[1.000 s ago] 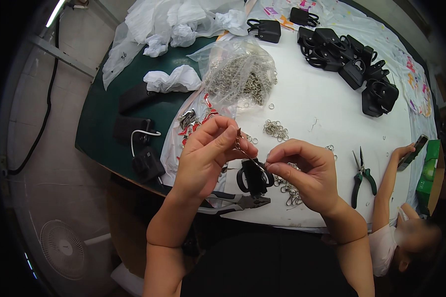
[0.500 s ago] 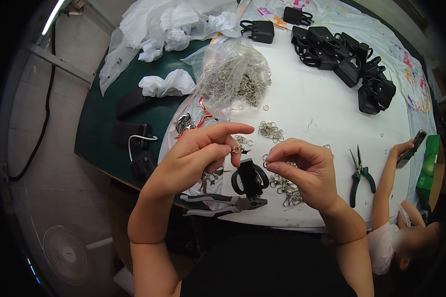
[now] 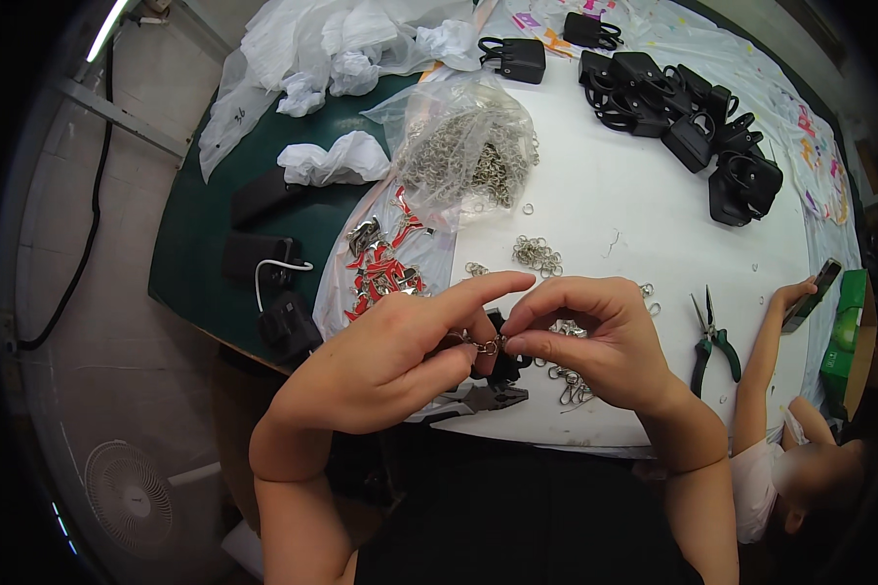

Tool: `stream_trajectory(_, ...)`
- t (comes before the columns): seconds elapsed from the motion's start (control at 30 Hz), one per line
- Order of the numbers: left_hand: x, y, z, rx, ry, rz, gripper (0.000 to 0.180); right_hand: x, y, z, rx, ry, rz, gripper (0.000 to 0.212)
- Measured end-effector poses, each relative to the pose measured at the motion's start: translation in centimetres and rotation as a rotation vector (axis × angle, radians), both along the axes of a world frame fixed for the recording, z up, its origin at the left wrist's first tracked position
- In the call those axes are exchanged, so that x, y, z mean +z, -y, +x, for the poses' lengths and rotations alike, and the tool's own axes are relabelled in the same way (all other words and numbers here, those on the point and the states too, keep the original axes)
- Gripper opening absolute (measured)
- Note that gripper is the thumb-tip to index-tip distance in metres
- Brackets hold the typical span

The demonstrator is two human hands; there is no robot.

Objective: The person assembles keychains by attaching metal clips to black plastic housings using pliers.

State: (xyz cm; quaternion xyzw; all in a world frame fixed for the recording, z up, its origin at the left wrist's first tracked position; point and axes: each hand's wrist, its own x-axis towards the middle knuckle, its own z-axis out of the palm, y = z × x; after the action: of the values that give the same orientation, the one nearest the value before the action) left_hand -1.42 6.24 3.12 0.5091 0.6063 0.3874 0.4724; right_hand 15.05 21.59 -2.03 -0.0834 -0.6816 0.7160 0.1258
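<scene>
Between the fingertips, just above the near edge of the white work surface [image 3: 595, 224], a short chain of shiny metal links [image 3: 480, 346] is held. Red-and-silver charms [image 3: 385, 278] are heaped on thin plastic to the left; behind them, a dense mass of rings is enclosed by a crinkled clear bag [image 3: 463, 161]. Loose round rings [image 3: 537, 255] are clustered beyond the hands, and boxy black pouches [image 3: 688, 141] with looped handles are piled at the far right.

The left hand [image 3: 395, 361] is turned palm inward, its forefinger stretched out over the work, and the links are pinched lower down, with little gap left. The right hand [image 3: 595, 341] is arched, thumb and forefinger brought together on a small metal ring [image 3: 503, 341] at the chain's end.

Whether ring and chain are joined cannot be told. A black object [image 3: 509, 369] and grey-handled pliers [image 3: 493, 398] are partly covered by the hands
</scene>
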Motion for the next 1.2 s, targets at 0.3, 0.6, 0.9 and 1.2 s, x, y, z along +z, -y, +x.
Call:
stream_trajectory(0.3,0.0,0.1,-0.1,0.009,0.005,0.029,0.068,0.6,-0.1,0.5,0.035,-0.039,0.117,0.011)
stream_trajectory(0.6,0.1,0.0,0.2,-0.017,-0.059,0.015,0.069,0.5,0.6,0.1,-0.042,-0.075,0.245,0.010)
stream_trajectory(0.9,-1.9,0.1,-0.1,0.014,0.231,-0.043,0.037,0.3,0.8,0.6,-0.090,-0.143,0.154,0.008)
stream_trajectory(1.2,-2.8,0.8,1.6,0.228,0.554,0.027,0.012,0.1,1.3,0.8,-0.041,0.017,-0.606,0.010)
